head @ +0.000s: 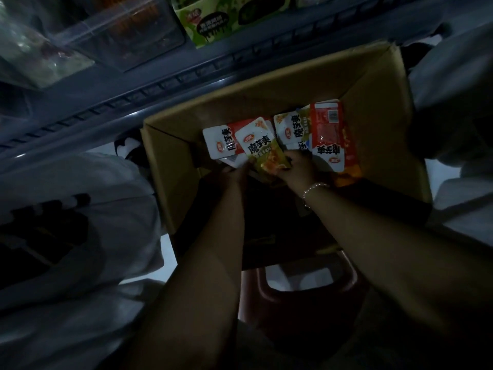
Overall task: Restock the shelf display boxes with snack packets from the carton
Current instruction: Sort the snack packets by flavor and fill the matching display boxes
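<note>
Both my hands were down inside the cardboard carton (pixel 373 84), and the light was poor there. My right hand (pixel 296 169) had its fingers curled around the lower edge of a yellow-green snack packet (pixel 262 148). My left hand (pixel 234 174) was at the same packet's lower left corner, at about eight o'clock from it, but whether it pinched the packet or only touched it I cannot tell, because the fingers were hidden in shadow.

I judged that the main risk was the loose pile. A white and red packet (pixel 221 141) lay just beside the gripped one, at nine o'clock, and partly under it, so lifting could drag it along or make it fall deeper. The red packet (pixel 329 129) lay at two o'clock from my right hand, near my knuckles, and a wide movement of the wrist could push it aside. The green display box (pixel 210 22) on the shelf stood at eleven o'clock, well apart from the carton.
</note>
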Demonstrator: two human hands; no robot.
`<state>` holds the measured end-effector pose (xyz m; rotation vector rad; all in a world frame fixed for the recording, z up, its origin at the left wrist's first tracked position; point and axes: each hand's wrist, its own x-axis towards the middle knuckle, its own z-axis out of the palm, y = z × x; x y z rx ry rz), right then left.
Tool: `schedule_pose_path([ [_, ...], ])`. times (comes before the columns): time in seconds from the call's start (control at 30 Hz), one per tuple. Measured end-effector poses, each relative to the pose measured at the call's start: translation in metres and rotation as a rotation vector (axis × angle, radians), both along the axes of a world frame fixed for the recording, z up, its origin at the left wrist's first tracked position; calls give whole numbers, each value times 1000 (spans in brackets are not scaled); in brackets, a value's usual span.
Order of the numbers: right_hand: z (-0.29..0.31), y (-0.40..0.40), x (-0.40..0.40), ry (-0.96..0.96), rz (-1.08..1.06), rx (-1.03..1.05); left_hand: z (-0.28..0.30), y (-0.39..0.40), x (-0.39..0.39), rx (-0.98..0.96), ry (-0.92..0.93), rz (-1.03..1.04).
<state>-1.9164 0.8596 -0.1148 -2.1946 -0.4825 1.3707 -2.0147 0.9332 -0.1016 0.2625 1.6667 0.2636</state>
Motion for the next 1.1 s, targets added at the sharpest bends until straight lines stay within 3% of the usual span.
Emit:
schedule_pose_path([
  [0.27,8,5,-3,-51,85,9,11,-7,11,158,55,-136],
  [0.5,31,9,-8,-76,197,92,32,-4,-10,251,51,-125],
  [0.73,67,17,-16,24,81,210,61,-1,-30,345,-45,-50],
  [1.1,161,10,14,368,-147,255,141,-14,-45,362,-298,-300],
])
